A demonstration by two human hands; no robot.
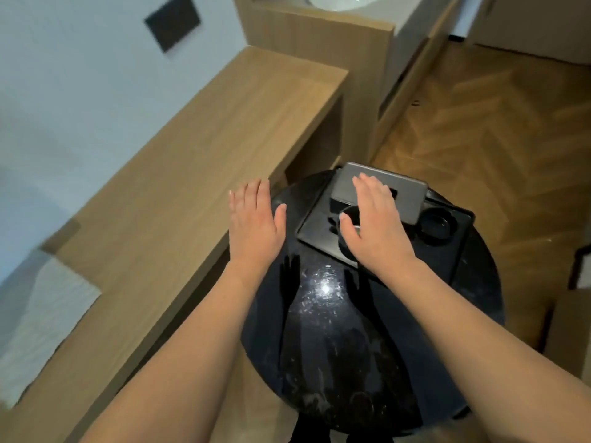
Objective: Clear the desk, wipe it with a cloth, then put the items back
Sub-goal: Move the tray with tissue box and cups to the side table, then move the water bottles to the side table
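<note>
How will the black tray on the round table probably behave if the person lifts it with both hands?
The black tray looks flat and rigid, so it should probably stay stiff. The grey box and dark cup stand on it loose, so they may slide or tip if it tilts. The glossy round table may let it slip when pushed.

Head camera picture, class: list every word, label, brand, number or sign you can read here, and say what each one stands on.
None: no readable text shows anywhere.
Grey box on the black tray: plain lid, no print visible.
Dark wall panel: blurred, no lettering to be made out.
Wooden desk and round black table: bare of any writing.
</note>
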